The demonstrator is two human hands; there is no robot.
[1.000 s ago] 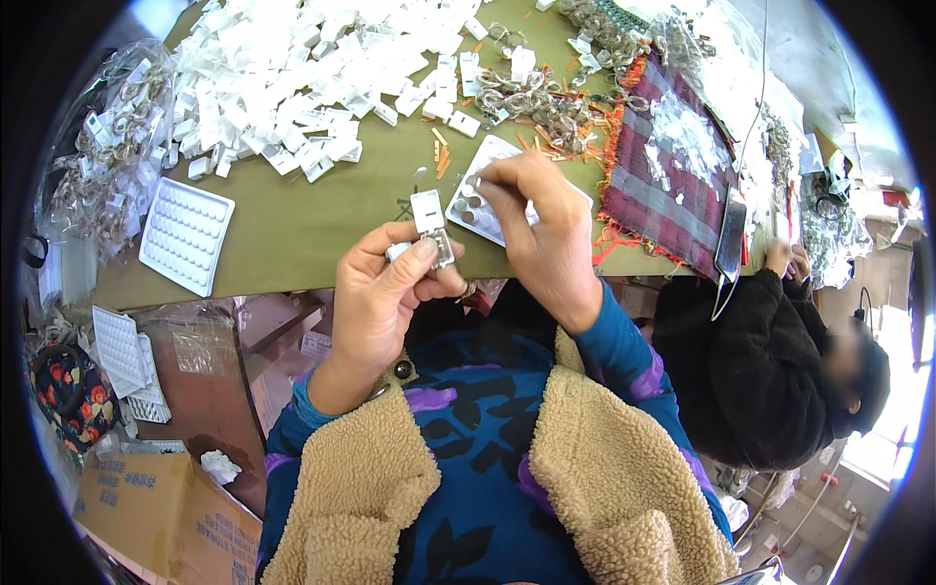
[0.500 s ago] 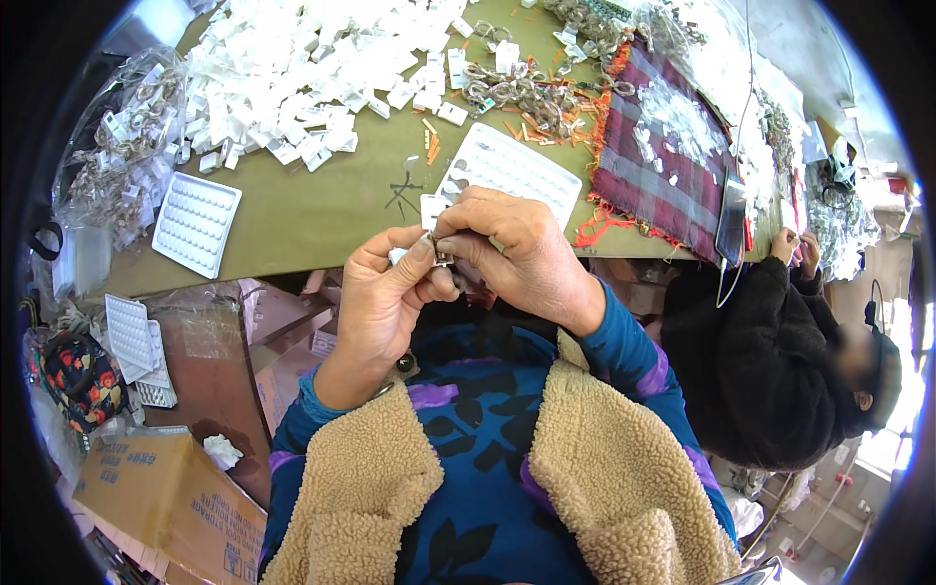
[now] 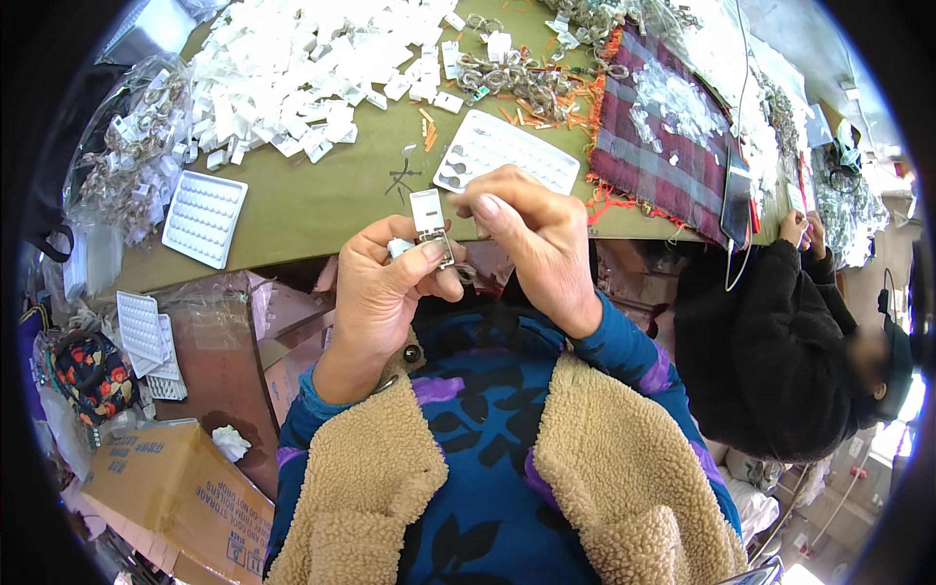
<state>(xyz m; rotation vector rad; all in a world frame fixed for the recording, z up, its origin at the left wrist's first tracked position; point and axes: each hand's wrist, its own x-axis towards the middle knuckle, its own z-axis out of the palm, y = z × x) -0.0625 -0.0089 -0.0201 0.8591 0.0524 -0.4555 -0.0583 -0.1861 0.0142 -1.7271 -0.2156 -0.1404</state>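
The left hand [image 3: 382, 292] is clamped on a small white plastic case [image 3: 427, 207] at the table's near edge. The case's lid is up. The right hand [image 3: 542, 232] is just to the right of it. Its thumb and pointing finger are bent close, but I cannot tell if they pinch anything. Just past that hand lies a white dimpled tray [image 3: 526, 159] with round gray discs [image 3: 454, 153] at its left end. A big pile of white plastic pieces [image 3: 278, 83] sits far left.
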